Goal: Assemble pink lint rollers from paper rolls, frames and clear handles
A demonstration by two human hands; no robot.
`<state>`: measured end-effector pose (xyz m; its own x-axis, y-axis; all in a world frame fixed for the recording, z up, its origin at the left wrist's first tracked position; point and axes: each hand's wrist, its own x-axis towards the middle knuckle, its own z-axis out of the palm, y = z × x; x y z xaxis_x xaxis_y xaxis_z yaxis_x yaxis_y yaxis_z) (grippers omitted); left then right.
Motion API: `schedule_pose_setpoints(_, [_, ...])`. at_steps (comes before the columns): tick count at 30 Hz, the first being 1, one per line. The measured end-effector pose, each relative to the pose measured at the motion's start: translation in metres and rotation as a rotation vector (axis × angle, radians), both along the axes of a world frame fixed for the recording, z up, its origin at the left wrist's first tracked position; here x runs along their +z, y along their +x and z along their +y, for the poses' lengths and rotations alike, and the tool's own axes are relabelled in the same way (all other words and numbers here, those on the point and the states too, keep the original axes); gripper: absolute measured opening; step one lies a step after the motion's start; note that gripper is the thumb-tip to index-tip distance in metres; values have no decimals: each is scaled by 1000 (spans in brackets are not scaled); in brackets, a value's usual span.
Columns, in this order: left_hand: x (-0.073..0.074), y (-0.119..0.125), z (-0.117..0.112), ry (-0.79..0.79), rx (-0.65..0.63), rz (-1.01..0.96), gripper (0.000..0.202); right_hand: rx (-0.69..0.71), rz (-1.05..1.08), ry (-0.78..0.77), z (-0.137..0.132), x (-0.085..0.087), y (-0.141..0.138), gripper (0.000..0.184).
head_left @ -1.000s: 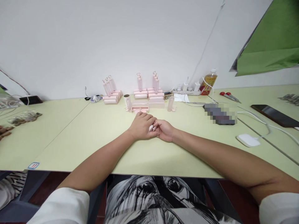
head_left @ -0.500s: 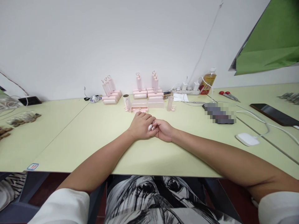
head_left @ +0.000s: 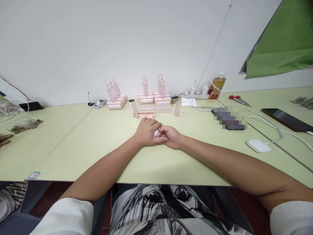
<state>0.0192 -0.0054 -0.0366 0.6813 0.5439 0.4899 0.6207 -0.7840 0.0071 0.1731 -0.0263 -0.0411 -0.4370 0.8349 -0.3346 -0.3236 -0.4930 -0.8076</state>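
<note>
My left hand (head_left: 146,132) and my right hand (head_left: 173,137) rest together on the pale green table (head_left: 97,143), fingers curled and touching. A small white object (head_left: 156,133) shows between the fingertips of both hands; I cannot make out what it is. Just beyond my hands lies a flat pink piece (head_left: 146,114) with a pink tube (head_left: 133,107) standing left of it and another pink tube (head_left: 177,108) to its right.
Several pink roller-like items (head_left: 116,98) stand in groups by the wall. A power strip (head_left: 195,94), a bottle (head_left: 218,84), red-handled scissors (head_left: 238,100), a white mouse-like device (head_left: 258,146) with a cable and a dark tablet (head_left: 285,120) lie on the right. Small packets (head_left: 24,124) lie at the left.
The view has shifted slightly. My hands stay together in the same spot, with only small finger movement around the white object.
</note>
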Motion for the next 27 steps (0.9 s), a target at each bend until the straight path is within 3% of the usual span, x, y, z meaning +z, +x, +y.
schedule_pose_setpoints(7, [5, -2, -1, -12, -49, -64, 68, -41, 98, 67, 2, 7, 4, 12])
schedule_pose_setpoints(10, [6, -6, -2, -26, 3, -135, 47, 52, 78, 135, 5, 9, 9, 21])
schedule_pose_setpoints(12, [6, -9, -3, -48, 49, -255, 35, 31, -65, 249, 9, 9, 15, 25])
schedule_pose_setpoints(17, [6, -17, -2, -245, 181, -687, 40, -529, -792, 933, 32, 10, 42, 11])
schedule_pose_setpoints(19, [7, -19, 3, -430, 205, -823, 40, -688, -1008, 1047, 45, 10, 58, 18])
schedule_pose_setpoints(21, [8, -21, 8, -640, 187, -945, 40, -732, -1193, 1026, 58, 7, 72, 30])
schedule_pose_setpoints(23, [8, -22, 12, -805, 158, -1048, 43, -638, -1352, 935, 68, 1, 82, 39])
schedule_pose_setpoints(27, [9, -20, 12, -930, 138, -1147, 46, -419, -1535, 806, 77, -9, 89, 50])
